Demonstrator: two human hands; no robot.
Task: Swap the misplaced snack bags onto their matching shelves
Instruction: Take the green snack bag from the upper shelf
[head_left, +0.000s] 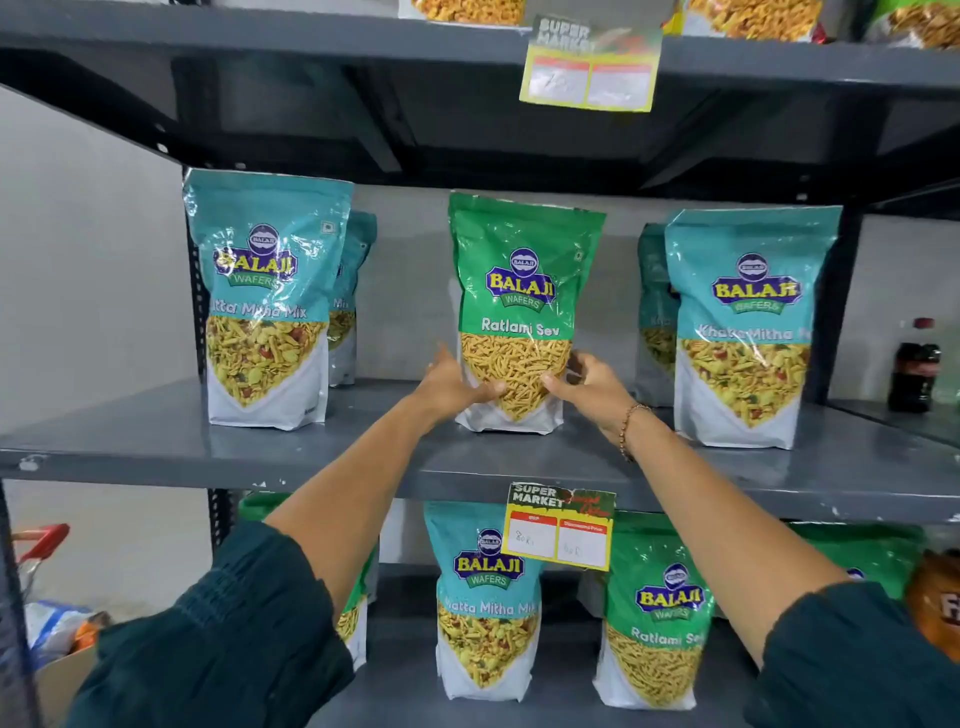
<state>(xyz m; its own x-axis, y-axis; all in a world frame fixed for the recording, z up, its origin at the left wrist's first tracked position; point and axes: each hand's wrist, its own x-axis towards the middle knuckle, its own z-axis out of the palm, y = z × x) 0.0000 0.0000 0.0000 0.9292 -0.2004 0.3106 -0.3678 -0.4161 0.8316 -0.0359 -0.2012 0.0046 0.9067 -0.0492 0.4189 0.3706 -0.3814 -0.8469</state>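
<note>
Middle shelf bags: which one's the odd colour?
The green Ratlami Sev bag in the centre, held by both hands; the others there are teal Khatta Mitha Mix.

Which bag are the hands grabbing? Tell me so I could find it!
Look at the grey metal middle shelf, where tall teal snack bags stand at both ends. In the middle, the left hand and right hand clasp the green Ratlami Sev bag by its lower sides. It is the only green bag on that shelf, filled with thin yellow sticks.
</note>
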